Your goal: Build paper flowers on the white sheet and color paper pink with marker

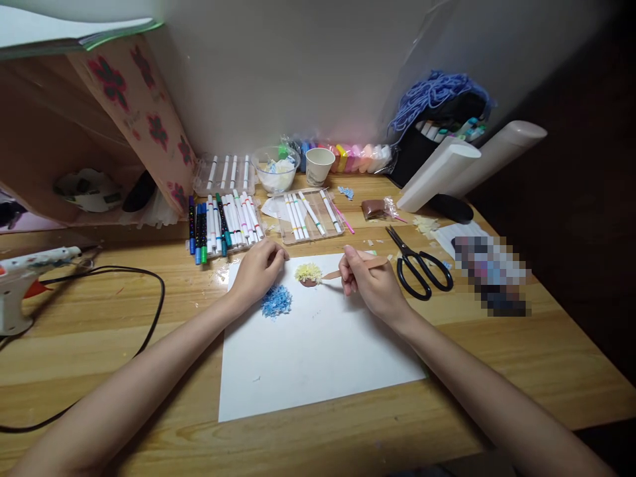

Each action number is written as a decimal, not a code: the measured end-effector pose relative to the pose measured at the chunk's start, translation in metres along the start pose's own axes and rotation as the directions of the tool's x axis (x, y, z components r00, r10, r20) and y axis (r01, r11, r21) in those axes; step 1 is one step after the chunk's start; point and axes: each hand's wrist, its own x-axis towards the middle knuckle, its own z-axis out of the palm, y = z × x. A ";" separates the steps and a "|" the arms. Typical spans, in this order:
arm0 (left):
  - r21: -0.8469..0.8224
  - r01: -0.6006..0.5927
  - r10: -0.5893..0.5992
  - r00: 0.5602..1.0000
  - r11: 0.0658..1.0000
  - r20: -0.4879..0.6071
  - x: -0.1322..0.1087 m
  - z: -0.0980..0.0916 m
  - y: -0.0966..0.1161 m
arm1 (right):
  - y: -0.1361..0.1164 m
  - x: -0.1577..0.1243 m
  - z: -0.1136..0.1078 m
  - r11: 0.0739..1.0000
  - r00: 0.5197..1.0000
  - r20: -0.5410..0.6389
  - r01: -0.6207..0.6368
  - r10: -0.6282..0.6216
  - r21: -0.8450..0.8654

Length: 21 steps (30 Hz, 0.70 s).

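The yellow clump sits on a brown base at the far middle of the white paper. The right hand grips a brown stick between its fingers; the stick's tip points left and meets the right edge of the clump, although exact contact cannot be determined. The left hand rests at the far left part of the paper with its fingers curled; whether they hold anything cannot be determined. The blue clump lies on the paper, just beside the left hand on its near side. The paper lies flat on the tabletop. Black-handled scissors lie to the right of the right hand, blades pointing far and left. Beyond the paper are the markers, a marker case, and a brown packet. Farther back stand a clear bowl and a paper cup. A glue gun is at the far left.
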 end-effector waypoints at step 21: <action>0.230 -0.402 0.291 0.869 0.886 0.401 0.112 0.097 0.148 | 0.064 0.011 -0.154 0.994 0.859 -0.507 0.101 -0.069 0.034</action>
